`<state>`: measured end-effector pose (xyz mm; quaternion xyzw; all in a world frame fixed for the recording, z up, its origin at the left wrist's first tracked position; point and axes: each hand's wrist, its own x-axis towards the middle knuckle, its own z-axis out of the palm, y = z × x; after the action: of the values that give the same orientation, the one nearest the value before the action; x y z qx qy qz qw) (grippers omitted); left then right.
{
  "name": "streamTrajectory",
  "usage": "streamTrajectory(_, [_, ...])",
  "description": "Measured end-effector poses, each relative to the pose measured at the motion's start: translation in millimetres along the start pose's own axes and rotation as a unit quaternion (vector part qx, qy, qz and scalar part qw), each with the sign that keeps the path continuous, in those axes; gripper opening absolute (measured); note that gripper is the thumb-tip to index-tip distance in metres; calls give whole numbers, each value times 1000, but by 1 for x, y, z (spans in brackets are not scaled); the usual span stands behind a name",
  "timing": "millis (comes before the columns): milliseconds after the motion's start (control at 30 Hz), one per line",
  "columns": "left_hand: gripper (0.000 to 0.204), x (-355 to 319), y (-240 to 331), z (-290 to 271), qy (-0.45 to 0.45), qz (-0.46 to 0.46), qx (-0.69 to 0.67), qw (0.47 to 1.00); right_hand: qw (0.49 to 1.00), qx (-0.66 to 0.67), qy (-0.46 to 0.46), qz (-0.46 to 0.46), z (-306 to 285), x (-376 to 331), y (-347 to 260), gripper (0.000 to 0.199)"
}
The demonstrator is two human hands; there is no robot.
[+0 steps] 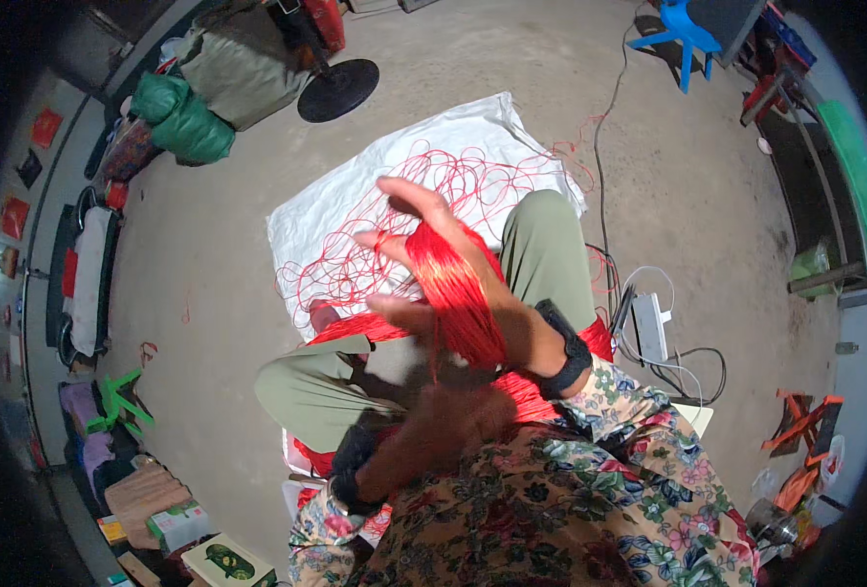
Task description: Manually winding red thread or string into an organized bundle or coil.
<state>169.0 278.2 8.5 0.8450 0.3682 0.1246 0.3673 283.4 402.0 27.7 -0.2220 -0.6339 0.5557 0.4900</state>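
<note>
My right hand [438, 254] is raised over my lap, its fingers stretched out and spread. A thick skein of shiny red cord [453, 289] is wound around its palm, and a strand loops round one finger. Close below it is my left hand [453, 421], in shadow, with fingers that look closed. A strand drops from the skein toward the left hand; the exact grip is dim. Beyond my knees, loose red cord lies in tangled loops on a white sheet [321, 203]. More bundled red cord [526, 396] is in my lap, partly hidden by my arms.
To the right, a white power strip [650, 328] and dark cables [712, 362] lie on the floor. A round black base [338, 90] and a green bag [184, 117] stand far left. A blue stool [683, 34] is far right; a small green stand [120, 401] is at left.
</note>
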Motion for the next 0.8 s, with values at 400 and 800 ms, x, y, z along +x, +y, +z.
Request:
streamTrajectory(400, [10,12,-3,-130,260,-5,128,957,994,-68,-85,-21,7,-53,-3,90])
streamTrajectory(800, [21,13,-105,-47,297,-31,-135,945,990,6,-104,-98,13,-26,-42,91])
